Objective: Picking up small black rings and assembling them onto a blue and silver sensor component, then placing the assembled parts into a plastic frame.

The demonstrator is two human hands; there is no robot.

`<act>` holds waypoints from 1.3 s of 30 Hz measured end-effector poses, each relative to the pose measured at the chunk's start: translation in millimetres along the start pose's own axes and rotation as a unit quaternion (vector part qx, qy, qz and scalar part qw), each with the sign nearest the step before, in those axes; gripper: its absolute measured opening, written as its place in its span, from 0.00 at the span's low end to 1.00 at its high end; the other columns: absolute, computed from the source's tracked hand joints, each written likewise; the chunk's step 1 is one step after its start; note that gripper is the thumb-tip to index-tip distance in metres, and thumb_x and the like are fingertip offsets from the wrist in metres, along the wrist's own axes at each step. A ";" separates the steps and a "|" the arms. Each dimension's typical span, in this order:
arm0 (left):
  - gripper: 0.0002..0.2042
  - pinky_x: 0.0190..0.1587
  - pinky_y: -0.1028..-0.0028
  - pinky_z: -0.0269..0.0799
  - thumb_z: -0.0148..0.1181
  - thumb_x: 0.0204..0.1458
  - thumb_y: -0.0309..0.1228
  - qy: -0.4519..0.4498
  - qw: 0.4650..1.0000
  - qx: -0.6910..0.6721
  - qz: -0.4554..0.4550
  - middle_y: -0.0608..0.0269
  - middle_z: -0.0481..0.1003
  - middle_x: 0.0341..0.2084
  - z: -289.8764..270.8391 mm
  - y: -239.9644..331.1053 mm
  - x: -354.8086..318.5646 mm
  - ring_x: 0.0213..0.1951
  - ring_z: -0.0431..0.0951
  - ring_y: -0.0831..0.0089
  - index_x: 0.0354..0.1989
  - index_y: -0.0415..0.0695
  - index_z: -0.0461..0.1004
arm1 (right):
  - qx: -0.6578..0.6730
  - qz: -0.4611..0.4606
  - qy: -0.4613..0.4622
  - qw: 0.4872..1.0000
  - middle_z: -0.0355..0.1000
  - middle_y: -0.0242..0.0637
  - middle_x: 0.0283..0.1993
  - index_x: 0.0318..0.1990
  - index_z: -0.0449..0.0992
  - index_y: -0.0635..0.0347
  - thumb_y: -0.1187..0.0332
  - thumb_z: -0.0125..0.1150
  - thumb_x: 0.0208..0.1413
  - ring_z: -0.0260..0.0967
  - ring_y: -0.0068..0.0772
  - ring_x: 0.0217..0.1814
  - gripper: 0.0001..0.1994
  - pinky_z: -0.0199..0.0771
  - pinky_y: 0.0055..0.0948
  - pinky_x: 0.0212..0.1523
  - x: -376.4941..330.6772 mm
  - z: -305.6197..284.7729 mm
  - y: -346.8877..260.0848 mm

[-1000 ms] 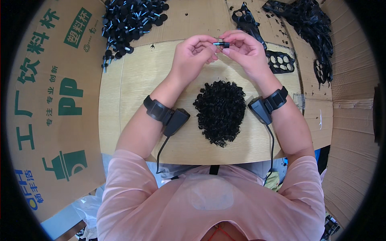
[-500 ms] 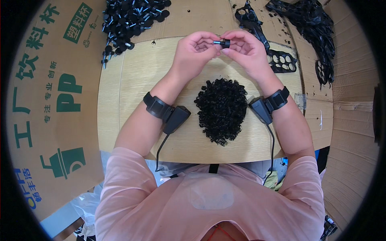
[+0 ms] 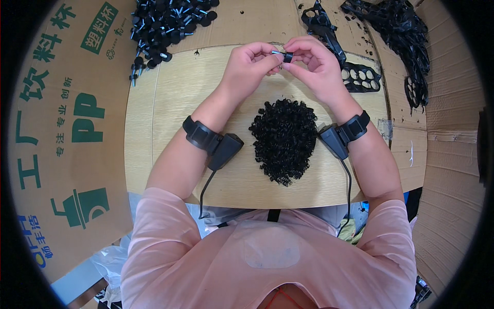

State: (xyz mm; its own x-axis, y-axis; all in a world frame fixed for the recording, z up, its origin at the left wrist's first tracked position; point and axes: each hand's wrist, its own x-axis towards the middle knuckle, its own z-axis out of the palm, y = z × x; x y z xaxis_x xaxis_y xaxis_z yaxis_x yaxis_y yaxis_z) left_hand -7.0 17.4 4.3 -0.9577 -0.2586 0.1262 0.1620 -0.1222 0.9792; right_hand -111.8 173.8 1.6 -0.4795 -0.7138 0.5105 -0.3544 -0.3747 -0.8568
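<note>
Both left hand [image 3: 248, 67] and right hand [image 3: 316, 64] pinch one black-headed bolt [image 3: 287, 57], shank [image 3: 276, 52] toward ten o'clock, left nearer its tip.

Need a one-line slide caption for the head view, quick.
Left hand and right hand hold a small black knob with a metal stem, beyond a heap of black curls on the table.

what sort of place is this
Likely a small-parts workstation, judging by the pile of black pieces with silvery pins, the heap of black curls and the tangled black scrap.
</note>
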 end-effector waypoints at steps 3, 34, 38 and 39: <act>0.08 0.35 0.81 0.70 0.61 0.52 0.26 -0.011 1.000 -0.014 -0.006 0.63 0.77 0.28 -2.5 -1.4 1.4 0.29 0.74 0.81 0.37 0.34 0.76 | -0.008 -0.006 0.005 1.000 0.67 0.39 0.49 0.45 0.72 0.68 0.83 0.61 0.49 0.70 0.26 0.47 0.14 0.73 0.24 0.49 -0.3 0.6 -1.3; 0.05 0.36 0.78 0.72 0.57 0.54 0.24 -0.049 0.990 -0.102 -0.080 0.60 0.77 0.29 -8.9 -5.0 4.5 0.31 0.77 0.75 0.37 0.38 0.76 | 0.011 0.028 0.035 0.999 0.70 0.36 0.46 0.46 0.72 0.66 0.79 0.64 0.50 0.72 0.24 0.46 0.15 0.74 0.22 0.47 -3.2 0.6 -0.7; 0.06 0.37 0.77 0.71 0.57 0.54 0.25 -0.030 0.996 -0.066 -0.050 0.60 0.78 0.31 -11.0 -8.1 4.2 0.31 0.76 0.75 0.38 0.38 0.75 | 0.079 0.123 0.050 0.988 0.74 0.37 0.42 0.48 0.71 0.67 0.78 0.63 0.53 0.74 0.24 0.42 0.14 0.75 0.22 0.45 -3.5 -1.7 -8.1; 0.06 0.37 0.77 0.71 0.57 0.54 0.25 -0.030 0.996 -0.066 -0.050 0.60 0.78 0.31 -11.5 -8.4 4.4 0.31 0.76 0.75 0.38 0.38 0.75 | 0.079 0.123 0.050 0.988 0.74 0.37 0.42 0.48 0.71 0.67 0.78 0.63 0.53 0.74 0.24 0.42 0.14 0.75 0.22 0.45 -3.5 -1.9 -7.7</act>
State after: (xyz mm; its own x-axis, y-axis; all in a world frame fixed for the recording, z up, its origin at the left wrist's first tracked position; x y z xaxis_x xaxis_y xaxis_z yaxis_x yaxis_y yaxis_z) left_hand -9.9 6.3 -5.2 -0.9825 -0.1816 0.0423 0.0914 -0.2709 0.9583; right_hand -109.0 180.3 6.6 -0.6154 -0.7358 0.2824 -0.0902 -0.2902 -0.9527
